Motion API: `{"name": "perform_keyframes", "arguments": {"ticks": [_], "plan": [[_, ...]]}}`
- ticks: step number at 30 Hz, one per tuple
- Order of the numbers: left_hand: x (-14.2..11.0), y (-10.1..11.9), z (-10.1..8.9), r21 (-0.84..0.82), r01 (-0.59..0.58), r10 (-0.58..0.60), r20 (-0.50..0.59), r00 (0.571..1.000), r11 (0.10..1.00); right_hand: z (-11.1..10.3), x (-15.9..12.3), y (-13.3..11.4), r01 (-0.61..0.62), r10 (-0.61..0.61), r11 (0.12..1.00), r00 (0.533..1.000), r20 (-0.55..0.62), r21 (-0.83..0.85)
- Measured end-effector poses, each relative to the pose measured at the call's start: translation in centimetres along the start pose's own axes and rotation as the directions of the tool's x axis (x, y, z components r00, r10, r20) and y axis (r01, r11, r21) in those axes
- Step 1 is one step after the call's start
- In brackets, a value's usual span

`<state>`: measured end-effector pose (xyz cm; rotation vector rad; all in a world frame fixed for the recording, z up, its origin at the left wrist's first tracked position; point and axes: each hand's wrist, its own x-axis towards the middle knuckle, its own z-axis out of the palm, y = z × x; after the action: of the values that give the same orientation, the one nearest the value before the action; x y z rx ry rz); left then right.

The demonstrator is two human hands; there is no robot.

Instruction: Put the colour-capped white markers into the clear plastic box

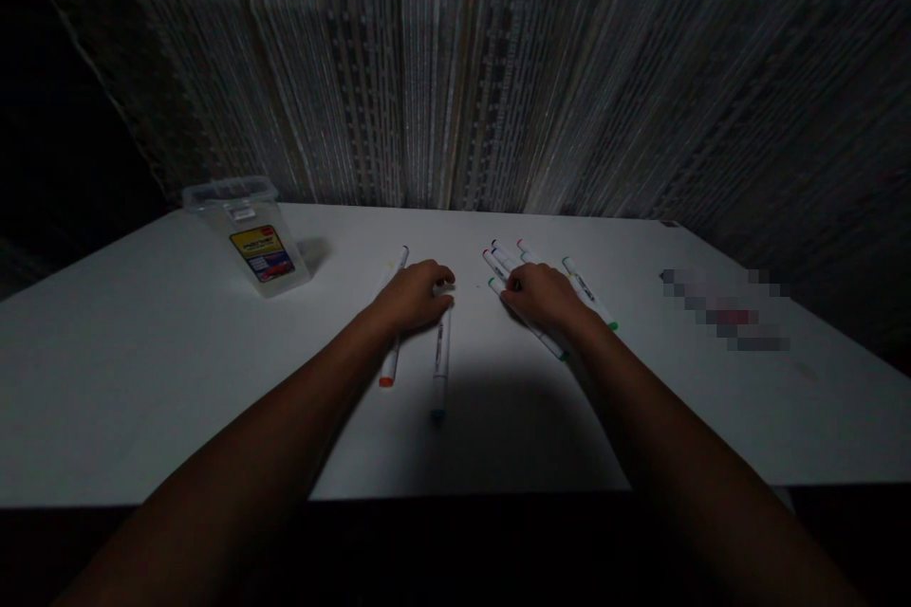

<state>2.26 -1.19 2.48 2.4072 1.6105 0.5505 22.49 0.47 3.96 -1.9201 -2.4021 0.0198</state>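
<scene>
My left hand (421, 294) is over the upper end of a white marker with a blue end (441, 360), its thumb and curled fingers closed around that end. Beside it, partly under the hand, lies a white marker with an orange end (389, 365). My right hand (541, 294) has its fingers pinched on a white marker with green ends (545, 339), which slants across the table. Just beyond that hand lie several white markers (496, 264) with red, purple and dark ends, partly hidden by it. Another green-ended marker (589, 292) rests to its right.
A clear plastic container (288, 277) with a yellow and dark label stands at the back left of the white table (177, 389). A blurred-out patch (726, 308) covers something on the right. Behind the table hangs a striped curtain (455, 66). The light is dim.
</scene>
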Motion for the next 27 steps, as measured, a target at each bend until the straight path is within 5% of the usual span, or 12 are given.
{"name": "perform_keyframes", "arguments": {"ticks": [8,16,27], "plan": [[-0.18,0.55,-0.33,0.062,0.066,-0.076,0.190,0.979,0.996,0.05,0.04,0.03,0.003,-0.003,1.000,1.000,0.023,-0.007],[-0.06,0.38,-0.37,0.196,0.151,-0.167,0.068,0.984,0.969,0.13,-0.02,0.11,0.016,-0.016,1.000,1.000,0.007,-0.009],[-0.18,0.30,-0.33,0.142,0.142,-0.150,0.047,0.988,0.980,-0.08,-0.31,-0.32,-0.007,0.007,0.999,1.000,0.007,-0.038]]}}
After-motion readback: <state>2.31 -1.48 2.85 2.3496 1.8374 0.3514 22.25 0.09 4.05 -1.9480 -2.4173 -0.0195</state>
